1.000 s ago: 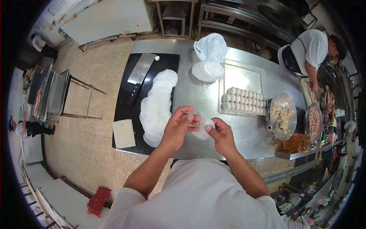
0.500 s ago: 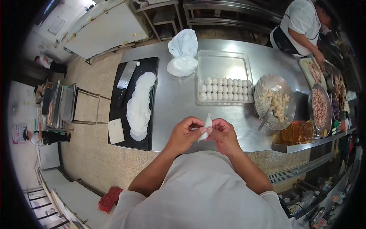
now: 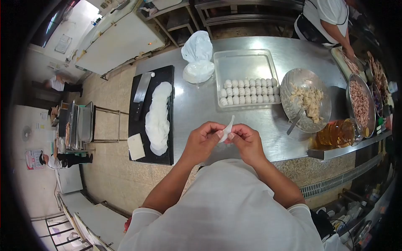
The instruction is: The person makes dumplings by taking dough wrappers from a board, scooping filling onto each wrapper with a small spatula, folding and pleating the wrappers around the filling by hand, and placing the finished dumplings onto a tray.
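Between my two hands, over the near edge of the steel table point(image 3: 194, 113), is a thin white wrapper point(image 3: 227, 129), folded up to a point at its top. My left hand point(image 3: 204, 142) pinches its left side with thumb and fingers. On its right side my right hand point(image 3: 246, 142) pinches it too. Beyond them stands a clear tray point(image 3: 245, 52) with rows of round white pieces point(image 3: 251, 90). A metal bowl point(image 3: 288, 104) of pale filling point(image 3: 308, 100) with a spoon handle is to the right. Overlapping white wrappers point(image 3: 158, 119) lie on a black board point(image 3: 140, 121) at the left.
A cleaver point(image 3: 143, 88) and a white block point(image 3: 136, 147) lie on the board. Plastic bags point(image 3: 197, 56) stand behind. At the right are an oil container point(image 3: 339, 133) and a bowl of chopped meat point(image 3: 359, 102). A co-worker point(image 3: 328, 21) works at the back right.
The wrapper went from spread flat to folded between my fingers, and both hands came together on it. The camera view has shifted, so the table items sit differently in the frame.
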Tool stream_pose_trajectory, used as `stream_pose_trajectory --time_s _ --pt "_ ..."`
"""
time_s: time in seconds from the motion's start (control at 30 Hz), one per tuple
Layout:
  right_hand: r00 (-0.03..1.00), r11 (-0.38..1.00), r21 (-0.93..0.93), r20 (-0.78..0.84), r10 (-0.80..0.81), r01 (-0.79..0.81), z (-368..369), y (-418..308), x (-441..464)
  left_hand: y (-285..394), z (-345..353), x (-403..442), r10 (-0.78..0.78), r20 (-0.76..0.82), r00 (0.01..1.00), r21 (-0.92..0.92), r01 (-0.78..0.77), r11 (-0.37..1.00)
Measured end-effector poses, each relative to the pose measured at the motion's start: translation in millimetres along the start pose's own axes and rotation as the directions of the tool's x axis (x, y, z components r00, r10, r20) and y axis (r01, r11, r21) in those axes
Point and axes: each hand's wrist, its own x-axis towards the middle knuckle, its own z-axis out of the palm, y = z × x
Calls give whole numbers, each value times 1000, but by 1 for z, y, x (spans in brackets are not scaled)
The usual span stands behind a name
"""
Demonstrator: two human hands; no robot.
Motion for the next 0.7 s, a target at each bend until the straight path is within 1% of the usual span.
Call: stream_pose_trajectory --time_s 0.03,0.1,0.13,0.2,0.23,0.3,0.33,0.4,0.43,0.5,0.53,0.57,0.6,0.63,0.67,0.7 --pt "1000 1000 -6 -6 2 -2 2 1 -1 -4 0 -1 -1 6 1000 -7 1 1000" --pt "998 999 -33 -53 -26 24 5 5 -3 -14 -1 -3 113 28 993 30 -114 993" --pt "998 999 -43 -59 -22 20 6 8 -4 -17 -4 -2 113 32 993 19 -114 993" --pt "999 1000 10 -52 -1 2 7 11 -4 -20 -14 0 40 105 994 -144 -25 989" --pt "998 1000 0 -57 2 -2 9 11 -6 -23 -20 1 42 109 993 -155 -25 988" --pt "992 967 235 -64 111 -93 13 9 -8 -30 -32 3 15 133 991 -191 11 981" --pt "991 969 227 -71 113 -94 13 9 -8 -35 -37 4 17 138 990 -201 11 980" --pt "991 877 467 -6 132 -114 9 8 -11 -42 -47 6 131 -10 991 -20 -131 991" --pt "991 881 460 -12 135 -114 5 7 -11 -43 -52 7 132 -6 991 -30 -132 991" --pt "980 859 486 -24 195 -159 -8 7 -13 -42 -63 13 30 -62 998 -234 -44 971" --pt "975 871 466 -71 209 -152 -21 19 -13 -44 -69 17 -41 -72 997 -291 19 956" --pt "975 875 458 -72 212 -156 -36 31 -13 -54 -76 21 -41 -72 997 -301 17 953" --pt "931 913 329 -188 311 -239 -51 42 -14 -69 -84 27 -39 -38 999 -451 17 893" --pt "868 921 205 -315 383 -332 -66 51 -16 -77 -88 30 -31 -4 1000 -588 22 809" --pt "868 922 196 -317 382 -334 -79 60 -23 -75 -88 30 -27 -5 1000 -594 19 804" --pt "876 857 -365 -446 182 -364 -90 69 -34 -71 -88 29 -53 -2 999 -690 37 723"
